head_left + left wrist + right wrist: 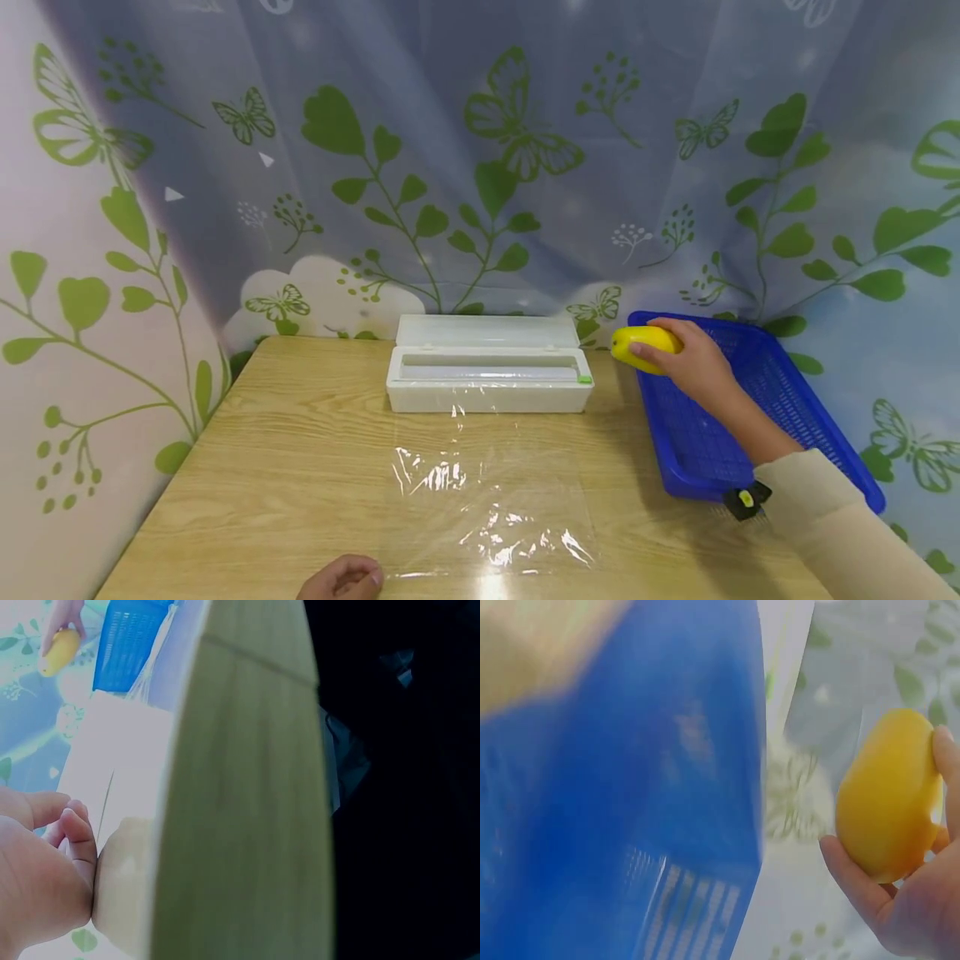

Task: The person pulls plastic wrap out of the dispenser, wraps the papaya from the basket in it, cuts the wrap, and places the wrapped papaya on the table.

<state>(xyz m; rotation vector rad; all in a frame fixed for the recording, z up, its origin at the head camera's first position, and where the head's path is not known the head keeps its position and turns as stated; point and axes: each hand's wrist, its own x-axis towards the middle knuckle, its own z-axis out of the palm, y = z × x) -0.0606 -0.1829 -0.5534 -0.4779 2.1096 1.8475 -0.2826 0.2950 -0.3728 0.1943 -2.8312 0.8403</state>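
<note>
A yellow mango [647,348] is held up in my right hand [693,362], thumb on one side and fingers round the other. In the right wrist view the mango [891,796] shows whole and smooth in the grasp. Hand and fruit are above the far left rim of a blue plastic basket [667,462]. My left hand [343,578] rests at the table's front edge with loosely curled fingers, beside the near left corner of a sheet of clear cling film [487,500]. I see nothing held in it. The film lies on the table, running out from a white dispenser box [487,397].
The dispenser's lid [487,331] stands raised at the back, with a green cutter slider [584,379] at its right end. Wooden tabletop [285,450] extends left of the film. A patterned curtain [450,167] hangs behind the table.
</note>
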